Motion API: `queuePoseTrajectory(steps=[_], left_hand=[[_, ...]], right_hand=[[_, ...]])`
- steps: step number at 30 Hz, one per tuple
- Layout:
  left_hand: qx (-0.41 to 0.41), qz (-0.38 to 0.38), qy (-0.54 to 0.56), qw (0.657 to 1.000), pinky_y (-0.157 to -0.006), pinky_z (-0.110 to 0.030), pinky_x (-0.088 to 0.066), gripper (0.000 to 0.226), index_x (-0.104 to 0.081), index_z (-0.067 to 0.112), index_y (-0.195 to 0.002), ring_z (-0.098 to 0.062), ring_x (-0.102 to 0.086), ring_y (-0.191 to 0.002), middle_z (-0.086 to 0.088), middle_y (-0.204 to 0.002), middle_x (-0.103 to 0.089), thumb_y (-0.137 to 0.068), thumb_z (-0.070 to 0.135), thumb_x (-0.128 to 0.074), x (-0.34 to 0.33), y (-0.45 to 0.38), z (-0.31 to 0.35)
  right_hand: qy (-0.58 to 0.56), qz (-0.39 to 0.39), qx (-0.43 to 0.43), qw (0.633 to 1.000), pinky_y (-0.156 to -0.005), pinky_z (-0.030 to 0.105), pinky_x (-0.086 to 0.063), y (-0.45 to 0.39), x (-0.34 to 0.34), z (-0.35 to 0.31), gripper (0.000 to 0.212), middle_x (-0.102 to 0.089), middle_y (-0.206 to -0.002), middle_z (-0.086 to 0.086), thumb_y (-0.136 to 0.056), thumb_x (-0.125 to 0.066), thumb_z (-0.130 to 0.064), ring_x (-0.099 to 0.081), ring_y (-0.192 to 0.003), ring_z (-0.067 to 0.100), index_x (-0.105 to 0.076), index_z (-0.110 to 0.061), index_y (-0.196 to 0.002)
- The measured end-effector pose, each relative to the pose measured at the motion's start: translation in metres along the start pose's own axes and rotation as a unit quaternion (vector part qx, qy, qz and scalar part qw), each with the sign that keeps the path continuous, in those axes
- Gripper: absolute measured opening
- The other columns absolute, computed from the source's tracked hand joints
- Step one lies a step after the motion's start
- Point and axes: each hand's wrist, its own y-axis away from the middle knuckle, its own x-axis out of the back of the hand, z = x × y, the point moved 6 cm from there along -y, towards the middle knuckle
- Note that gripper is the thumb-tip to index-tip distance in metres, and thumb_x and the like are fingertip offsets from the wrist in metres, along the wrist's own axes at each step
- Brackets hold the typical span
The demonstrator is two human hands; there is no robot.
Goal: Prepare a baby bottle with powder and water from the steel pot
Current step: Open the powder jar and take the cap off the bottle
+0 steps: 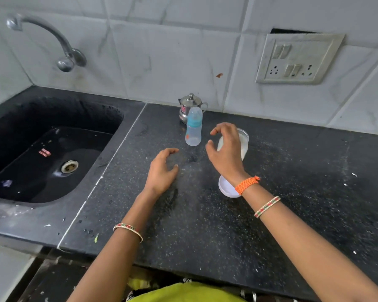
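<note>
A clear baby bottle [193, 129] with a blue collar and a cap over the teat stands upright on the black counter [205, 214]. Behind it, against the wall, sits a small steel pot [189, 105] with its lid on. To the bottle's right a clear plastic container of white powder [243, 144] stands uncovered, partly hidden by my right hand [226, 149], which hovers over it with fingers curled and apart. The container's white lid [227, 187] lies flat under my right wrist. My left hand [163, 168] hovers empty above the counter, in front of the bottle.
A black sink [42, 153] with a drain and a curved steel tap [52, 42] takes up the left side. A switch and socket panel [297, 58] is on the tiled wall at the right. The counter's front edge runs along the bottom.
</note>
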Motion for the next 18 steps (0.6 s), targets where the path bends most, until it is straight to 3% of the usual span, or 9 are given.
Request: queuePoseTrajectory(steps=[3,7,12,16,18], left_hand=[[0.001,0.016,0.02,1.0,-0.095,-0.016,-0.035,0.041,-0.057,0.016,-0.119,-0.004,-0.049,-0.111,0.005,-0.12,-0.058,-0.081,0.002,-0.062,0.013,-0.016,-0.001],[0.007,0.007,0.043,0.999,-0.087,-0.02,-0.037,0.037,-0.058,0.019,-0.114,-0.007,-0.052,-0.107,0.006,-0.117,-0.059,-0.081,0.002,-0.062,0.019,-0.035,-0.009],[0.032,0.005,0.075,0.997,-0.084,-0.028,-0.046,0.034,-0.059,0.024,-0.106,-0.01,-0.055,-0.103,0.007,-0.114,-0.062,-0.08,0.001,-0.061,0.018,-0.052,-0.032],[0.037,-0.012,0.074,0.997,-0.087,-0.038,-0.051,0.034,-0.059,0.024,-0.106,-0.007,-0.054,-0.102,0.007,-0.112,-0.061,-0.08,0.002,-0.061,0.013,-0.064,-0.039],[0.035,-0.021,0.079,0.996,-0.089,-0.039,-0.051,0.035,-0.058,0.024,-0.108,-0.007,-0.054,-0.104,0.008,-0.113,-0.06,-0.08,0.003,-0.061,0.008,-0.067,-0.04]], right_hand=[[-0.002,0.002,-0.021,1.0,-0.08,0.018,-0.031,-0.032,-0.025,-0.003,0.02,-0.052,-0.106,0.013,-0.078,-0.063,-0.004,-0.047,-0.095,0.018,-0.056,-0.003,-0.096],[0.0,0.03,-0.081,0.996,-0.084,0.033,-0.044,-0.062,-0.057,0.011,0.031,-0.053,-0.11,0.014,-0.077,-0.068,-0.011,-0.052,-0.102,0.027,-0.052,-0.005,-0.103],[-0.02,0.026,-0.147,0.989,-0.086,0.025,-0.039,-0.077,-0.09,0.033,0.046,-0.047,-0.121,0.013,-0.078,-0.073,-0.016,-0.05,-0.11,0.026,-0.048,-0.005,-0.116],[-0.039,0.015,-0.159,0.986,-0.081,0.029,-0.047,-0.081,-0.1,0.046,0.043,-0.055,-0.115,0.011,-0.079,-0.073,-0.015,-0.054,-0.099,0.022,-0.049,-0.008,-0.114],[-0.051,0.004,-0.154,0.987,-0.076,0.023,-0.044,-0.08,-0.1,0.047,0.043,-0.057,-0.113,0.008,-0.079,-0.074,-0.017,-0.054,-0.096,0.018,-0.049,-0.01,-0.113]])
